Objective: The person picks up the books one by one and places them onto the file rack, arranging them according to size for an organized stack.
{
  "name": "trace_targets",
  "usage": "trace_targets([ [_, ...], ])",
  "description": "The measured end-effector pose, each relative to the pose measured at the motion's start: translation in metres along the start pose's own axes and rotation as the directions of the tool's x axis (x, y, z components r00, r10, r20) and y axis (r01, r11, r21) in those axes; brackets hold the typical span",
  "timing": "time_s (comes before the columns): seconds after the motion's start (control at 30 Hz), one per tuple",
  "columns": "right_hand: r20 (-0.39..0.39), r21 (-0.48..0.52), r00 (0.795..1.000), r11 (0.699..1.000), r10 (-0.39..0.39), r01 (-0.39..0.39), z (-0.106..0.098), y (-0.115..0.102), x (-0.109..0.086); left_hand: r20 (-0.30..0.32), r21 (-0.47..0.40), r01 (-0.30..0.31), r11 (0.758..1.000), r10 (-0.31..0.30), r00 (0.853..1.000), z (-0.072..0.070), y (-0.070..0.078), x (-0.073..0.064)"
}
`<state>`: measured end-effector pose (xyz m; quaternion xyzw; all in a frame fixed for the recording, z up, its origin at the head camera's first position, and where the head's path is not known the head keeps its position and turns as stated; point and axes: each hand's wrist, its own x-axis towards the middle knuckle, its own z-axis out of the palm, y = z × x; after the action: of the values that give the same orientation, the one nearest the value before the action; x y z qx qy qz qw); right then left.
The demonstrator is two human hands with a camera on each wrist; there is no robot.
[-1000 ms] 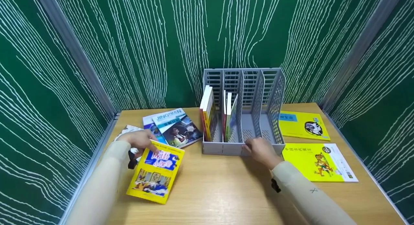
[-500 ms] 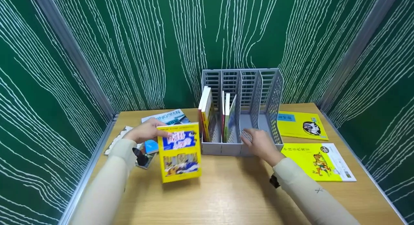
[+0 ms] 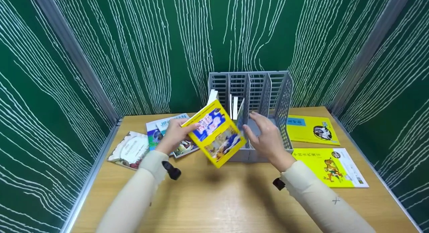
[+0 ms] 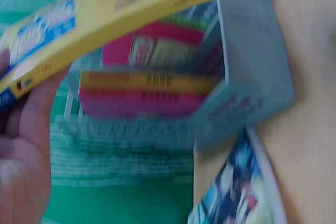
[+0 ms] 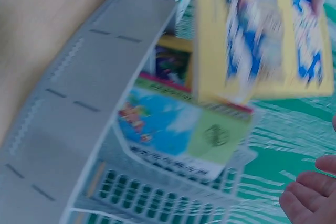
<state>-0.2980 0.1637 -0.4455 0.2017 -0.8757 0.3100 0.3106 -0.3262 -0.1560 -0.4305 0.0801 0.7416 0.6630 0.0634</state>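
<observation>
My left hand (image 3: 175, 133) grips a yellow book (image 3: 217, 134) by its upper left edge, thumb on the cover. Tilted, the book hangs in front of the grey file rack (image 3: 249, 155) and overlaps its left compartments in the head view. The left wrist view shows its yellow spine (image 4: 136, 31) above the rack. My right hand (image 3: 266, 139), fingers spread and holding nothing, hovers by the rack's front, just right of the book's corner. Upright books stand in the two left compartments, among them one with a blue and green cover (image 5: 173, 124).
Left of the rack lie a white scalloped-edge book (image 3: 130, 151) and two overlapping books, one titled JINGQIAN (image 3: 164, 123). To the right lie a yellow book with a dog picture (image 3: 313, 129) and a yellow and white book (image 3: 330, 167). A green wall (image 3: 194, 52) stands behind.
My left hand has carried the yellow book rightward and up from the left books to the rack, turning it. My right hand has let go of the rack's front edge and lifted, fingers spreading.
</observation>
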Motion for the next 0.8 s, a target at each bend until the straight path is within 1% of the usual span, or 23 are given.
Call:
trace_targets([
  [0.07, -0.003, -0.006, 0.999, 0.999, -0.032, 0.032, -0.002, -0.008, 0.001, -0.056, -0.053, 0.003, 0.999, -0.006, 0.998, 0.012, 0.001, -0.001],
  [0.13, 0.014, -0.01, 0.999, 0.999, -0.053, 0.053, -0.003, -0.016, 0.0, -0.099, -0.119, -0.001, 0.993, -0.011, 0.995, 0.023, 0.002, -0.001],
  [0.23, 0.061, -0.034, 0.997, 0.998, -0.056, 0.058, -0.002, -0.024, -0.001, -0.132, -0.213, -0.017, 0.977, -0.012, 0.991, 0.037, 0.002, -0.001],
  [0.3, 0.095, -0.056, 0.994, 0.997, -0.054, 0.06, -0.002, -0.029, -0.002, -0.153, -0.254, -0.035, 0.967, -0.004, 0.988, 0.046, 0.002, -0.002],
  [0.4, 0.139, -0.097, 0.989, 0.993, -0.055, 0.069, 0.0, -0.034, -0.003, -0.19, -0.288, -0.053, 0.956, -0.003, 0.982, 0.058, 0.002, -0.003],
  [0.57, 0.205, -0.17, 0.977, 0.981, -0.058, 0.094, 0.005, -0.038, -0.005, -0.248, -0.343, -0.055, 0.938, -0.034, 0.968, 0.076, 0.001, -0.006],
  [0.67, 0.263, -0.232, 0.964, 0.968, -0.029, 0.092, 0.009, -0.04, -0.006, -0.264, -0.368, -0.059, 0.928, -0.043, 0.964, 0.087, 0.0, -0.008],
  [0.8, 0.33, -0.314, 0.944, 0.946, 0.033, 0.077, 0.015, -0.04, -0.007, -0.281, -0.391, -0.069, 0.918, -0.047, 0.959, 0.1, -0.002, -0.009],
])
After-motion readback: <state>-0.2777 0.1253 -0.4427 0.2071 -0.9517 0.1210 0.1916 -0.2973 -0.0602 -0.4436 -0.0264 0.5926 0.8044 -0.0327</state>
